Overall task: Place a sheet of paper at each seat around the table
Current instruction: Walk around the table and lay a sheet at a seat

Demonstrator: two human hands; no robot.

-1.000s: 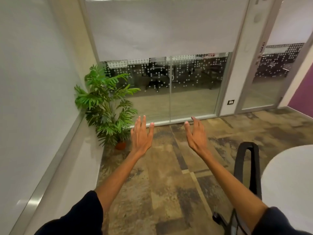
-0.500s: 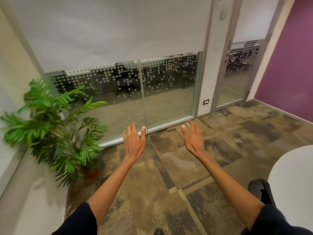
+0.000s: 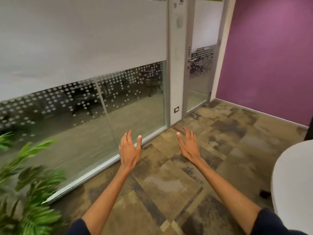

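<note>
Both my arms reach forward over the patterned carpet. My left hand [image 3: 130, 149] is held out flat with fingers together and thumb apart, holding nothing. My right hand [image 3: 188, 145] is likewise stretched out and empty, about a hand's width to its right. A curved edge of the white round table [image 3: 295, 184] shows at the right border. No sheet of paper is in view, and no seat shows.
A green potted plant [image 3: 28, 192] fills the lower left corner. A glass partition with a frosted band and dot pattern [image 3: 88, 102] runs across ahead, with a glass door [image 3: 198, 78] to its right. A purple wall [image 3: 271, 61] stands at the right.
My view has swung to the right: the plant has slid to the left edge, the purple wall has come into view, and the black chair by the table has dropped out of sight. Both hands stay empty.
</note>
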